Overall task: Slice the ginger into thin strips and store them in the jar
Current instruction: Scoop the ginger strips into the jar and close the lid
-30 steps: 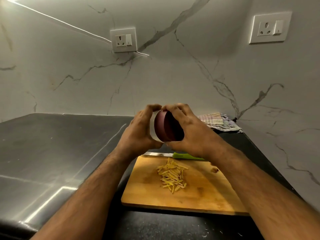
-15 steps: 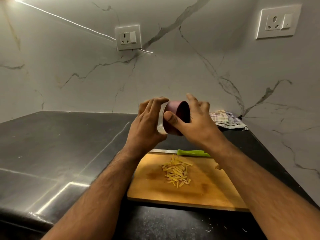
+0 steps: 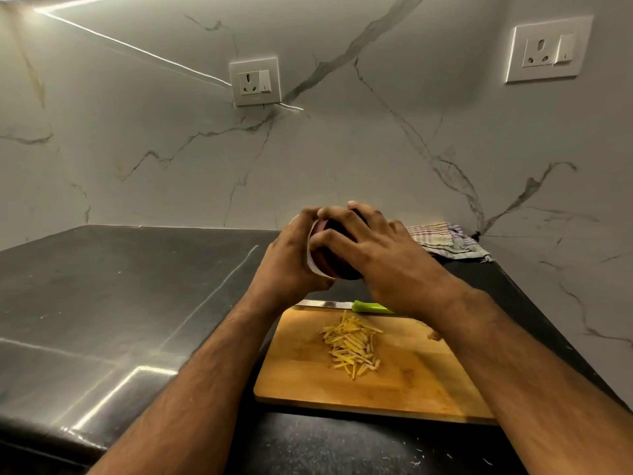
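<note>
Step in hand: opening the jar [image 3: 317,250], judged from both hands wrapped around it above the far edge of the cutting board [image 3: 404,382].
Left hand [image 3: 286,265]: its grip is clenched on the pale body of the jar, fingers over the top, thumb underneath.
Right hand [image 3: 373,253]: its grip is closed over the dark maroon lid [image 3: 337,265], fingers spread across the cap.
Doing it well: the left hand should hold the body steady while the right hand alone twists; bringing the mouth upright before the lid comes free would make loading easier.
Jar axis: it lies on its side between the two grips, long axis roughly left to right, lid end toward the right hand.
Ginger strips [image 3: 352,346]: a loose heap on the board, below both grips and nearer the person, mostly lying along the near-far direction.
Knife [image 3: 346,306]: just below the right grip at the board's far edge, blade to the left, green handle to the right.
Table [image 3: 120,286]: dark and glossy, spreading left of the left grip.
Progress: slicing looks done; storing has not begun.
</note>
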